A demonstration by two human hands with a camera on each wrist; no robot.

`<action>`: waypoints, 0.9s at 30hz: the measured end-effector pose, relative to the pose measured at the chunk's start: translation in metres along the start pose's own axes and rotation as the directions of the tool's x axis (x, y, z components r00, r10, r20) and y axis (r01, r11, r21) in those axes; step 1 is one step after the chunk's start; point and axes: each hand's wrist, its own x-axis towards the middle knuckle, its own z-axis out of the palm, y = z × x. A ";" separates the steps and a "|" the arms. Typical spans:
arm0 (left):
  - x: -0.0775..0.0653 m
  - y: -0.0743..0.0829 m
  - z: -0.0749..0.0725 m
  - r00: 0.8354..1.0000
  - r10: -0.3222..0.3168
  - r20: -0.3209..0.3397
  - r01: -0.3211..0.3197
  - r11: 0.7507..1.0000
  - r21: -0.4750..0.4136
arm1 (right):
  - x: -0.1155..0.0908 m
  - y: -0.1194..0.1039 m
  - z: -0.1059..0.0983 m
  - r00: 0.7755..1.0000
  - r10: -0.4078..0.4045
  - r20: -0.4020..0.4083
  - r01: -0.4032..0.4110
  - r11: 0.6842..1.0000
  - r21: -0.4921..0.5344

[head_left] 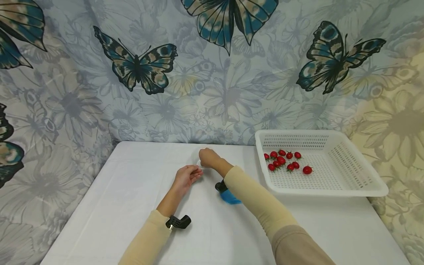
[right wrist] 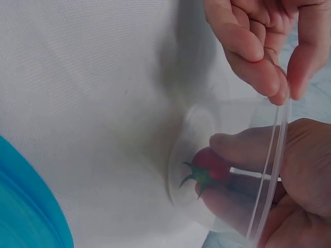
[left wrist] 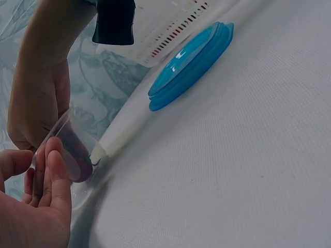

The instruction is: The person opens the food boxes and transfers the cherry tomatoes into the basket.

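Observation:
A clear plastic tub (right wrist: 235, 114) with a thin round rim stands on the white cloth. My left hand (head_left: 185, 178) pinches its rim between thumb and fingertips, as the right wrist view shows. Reaching down into the tub, my right hand (head_left: 211, 158) holds a red cherry tomato (right wrist: 211, 163) between thumb and fingers, close over the bottom. The tomato's green leafy top faces the tub's base. In the head view both hands largely hide the tub. A blue round lid (left wrist: 189, 67) lies on the cloth, partly behind the right forearm in the head view.
To the right, a white perforated basket (head_left: 357, 189) holds several cherry tomatoes (head_left: 307, 169), mostly on its left side. White cloth (head_left: 109, 206) covers the table. A butterfly-patterned backdrop (head_left: 232, 92) hangs behind the table's far edge.

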 end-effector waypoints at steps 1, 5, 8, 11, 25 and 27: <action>0.000 0.000 0.000 1.000 -0.001 -0.001 0.001 1.000 -0.001 | 0.000 0.000 0.000 1.000 -0.003 0.005 0.003 1.000 0.004; -0.001 -0.001 0.001 1.000 -0.005 -0.004 0.005 1.000 -0.002 | -0.001 0.002 0.000 1.000 -0.010 0.014 0.010 1.000 0.015; -0.001 -0.002 0.002 1.000 -0.005 -0.008 0.004 1.000 -0.003 | -0.001 0.004 -0.003 1.000 -0.016 0.012 0.015 0.999 0.046; -0.001 -0.002 0.002 1.000 -0.004 -0.014 0.003 1.000 -0.011 | -0.001 0.004 -0.007 1.000 -0.028 0.000 0.028 0.997 0.078; 0.000 0.001 0.004 0.999 -0.019 -0.027 0.018 1.000 -0.025 | -0.013 0.014 -0.042 0.989 -0.146 -0.028 0.147 0.987 0.061; 0.000 0.001 0.004 0.999 -0.019 -0.027 0.019 1.000 -0.021 | -0.015 0.016 -0.049 0.985 -0.169 -0.032 0.171 0.983 0.071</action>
